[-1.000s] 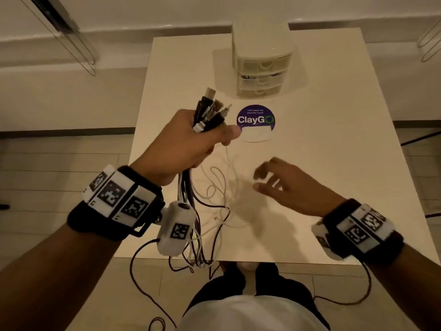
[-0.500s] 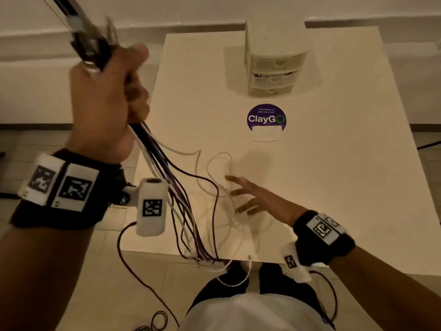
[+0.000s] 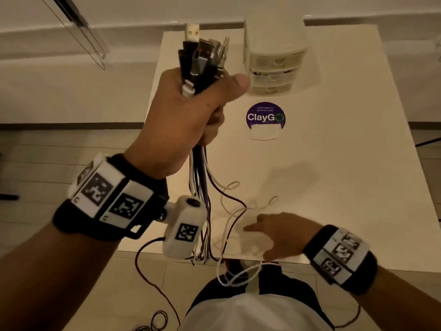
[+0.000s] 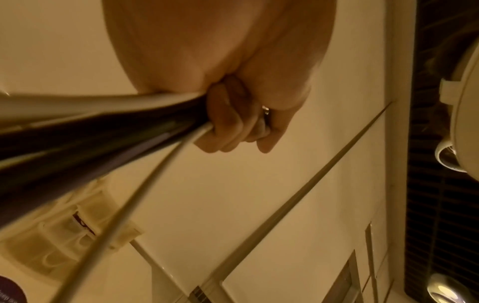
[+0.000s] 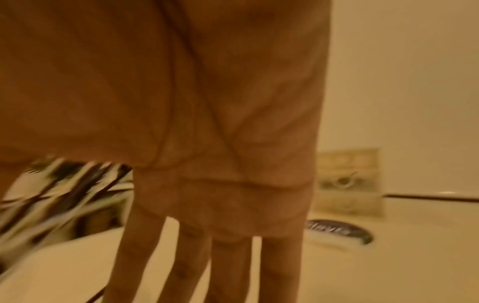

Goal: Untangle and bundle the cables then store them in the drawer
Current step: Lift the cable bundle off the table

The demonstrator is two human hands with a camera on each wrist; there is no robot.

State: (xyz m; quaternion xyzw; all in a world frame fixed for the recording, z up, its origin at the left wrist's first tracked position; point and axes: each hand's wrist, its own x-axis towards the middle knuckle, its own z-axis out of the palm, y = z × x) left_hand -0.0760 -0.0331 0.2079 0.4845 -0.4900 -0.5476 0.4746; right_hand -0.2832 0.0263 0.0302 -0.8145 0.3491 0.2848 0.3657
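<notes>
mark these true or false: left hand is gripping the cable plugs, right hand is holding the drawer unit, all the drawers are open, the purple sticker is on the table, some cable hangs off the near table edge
1. The left hand grips the bunch of cable plugs. True.
2. The right hand holds the drawer unit. False: it lies with straight fingers on the loose white cables near the front of the table, far from the unit.
3. All the drawers are open. False: all three sit pushed in.
4. The purple sticker is on the table in front of the drawer unit. True.
5. Some cable hangs off the near table edge. True: a white loop droops below it.
</notes>
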